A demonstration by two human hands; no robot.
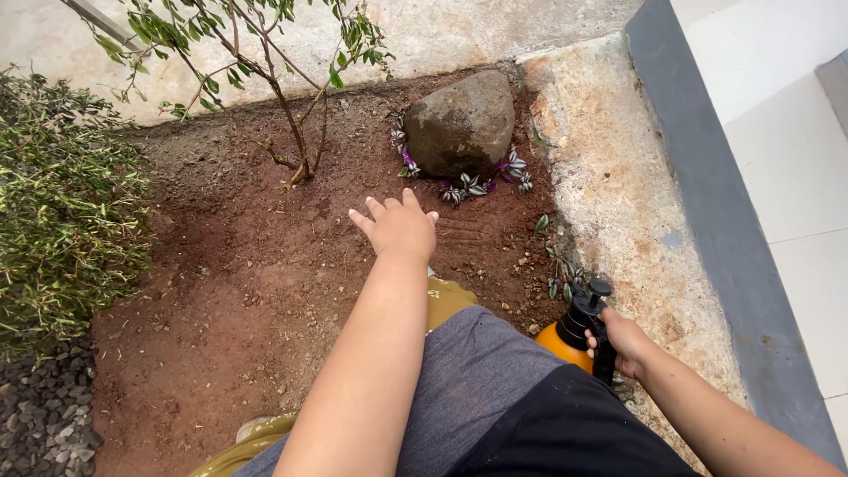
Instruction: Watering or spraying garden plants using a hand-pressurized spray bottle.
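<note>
Left hand (399,225) hovers flat, fingers spread over the bare soil (256,274) (nothing held), while right hand (624,343) grips the orange sprayer (572,334) by its black handle.

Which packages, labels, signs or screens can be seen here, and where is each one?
No labels, signs or screens show.
Only container: an orange spray bottle with a black pump top, bottom right beside the soil bed, held in the right hand.
The left hand hovers open over the soil.
</note>
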